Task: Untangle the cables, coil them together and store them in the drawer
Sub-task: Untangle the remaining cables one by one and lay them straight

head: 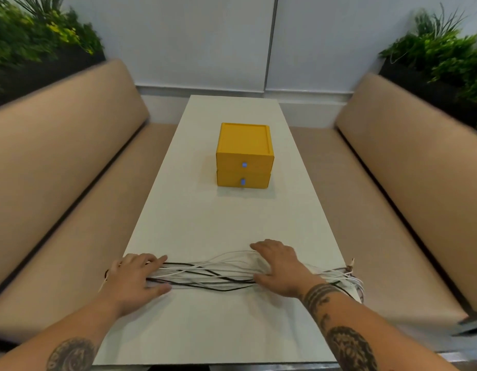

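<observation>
tattooed forearms reach in from the bottom edge, on the near side of the yellow drawer box (244,153), and both hands lie on the cables (205,274). these black and white cables are a loose bundle stretched crosswise on the white table (226,218), well nearer the camera than the drawer box and apart from it.

left hand (135,277) rests flat on the bundle's left end. its fingers (154,259) are fairly straight and close together on the strands' box side, its thumb (161,289) on the near side, so the strands run out between them.

right hand (280,266) covers the bundle further right. its fingers (258,246) are straight, slightly apart and pressed down past the strands on the box side, thumb on the near side. beyond its wrist the cable ends (352,279) fan out over the table's right edge.

both drawers of the box are closed, each with a small blue knob (244,164). tan benches (71,170) flank the box left and right.
</observation>
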The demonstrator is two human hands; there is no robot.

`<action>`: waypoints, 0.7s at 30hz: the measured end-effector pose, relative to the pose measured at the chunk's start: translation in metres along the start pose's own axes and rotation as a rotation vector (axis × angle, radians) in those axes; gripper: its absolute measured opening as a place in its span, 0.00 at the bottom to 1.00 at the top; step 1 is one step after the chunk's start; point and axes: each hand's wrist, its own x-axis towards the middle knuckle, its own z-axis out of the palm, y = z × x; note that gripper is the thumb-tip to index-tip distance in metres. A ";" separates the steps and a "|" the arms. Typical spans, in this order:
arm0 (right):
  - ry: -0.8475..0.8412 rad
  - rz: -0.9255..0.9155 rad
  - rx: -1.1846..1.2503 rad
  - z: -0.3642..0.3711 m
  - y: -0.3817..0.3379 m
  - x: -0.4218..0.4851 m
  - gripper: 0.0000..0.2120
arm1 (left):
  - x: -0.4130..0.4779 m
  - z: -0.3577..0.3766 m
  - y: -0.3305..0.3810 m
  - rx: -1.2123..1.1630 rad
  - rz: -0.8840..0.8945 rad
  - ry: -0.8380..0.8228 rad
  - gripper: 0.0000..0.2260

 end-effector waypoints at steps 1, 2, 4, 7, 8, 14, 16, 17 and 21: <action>-0.029 -0.044 -0.012 0.004 -0.014 0.007 0.36 | 0.000 0.004 0.000 0.020 0.007 0.016 0.35; -0.050 -0.084 -0.037 0.008 -0.027 0.015 0.38 | 0.000 0.009 -0.001 0.032 0.017 0.042 0.33; -0.080 -0.137 -0.111 0.017 -0.049 0.030 0.39 | -0.001 0.018 -0.002 0.031 0.039 0.146 0.27; -0.137 -0.164 -0.200 0.031 -0.076 0.048 0.39 | -0.002 0.025 0.002 0.050 0.072 0.277 0.22; -0.145 -0.173 -0.220 0.037 -0.084 0.053 0.38 | -0.003 0.024 0.005 0.043 0.067 0.299 0.21; -0.020 -0.237 -0.300 0.070 -0.114 0.067 0.27 | -0.005 0.030 0.006 -0.039 0.015 0.333 0.20; 0.070 -0.279 -0.334 0.078 -0.117 0.068 0.16 | -0.005 0.031 0.006 -0.080 0.007 0.344 0.19; 0.085 -0.255 -0.323 0.081 -0.119 0.065 0.12 | -0.005 0.031 0.006 -0.097 0.003 0.355 0.18; 0.093 -0.196 -0.243 0.095 -0.126 0.058 0.07 | -0.010 0.031 0.010 -0.098 -0.010 0.376 0.17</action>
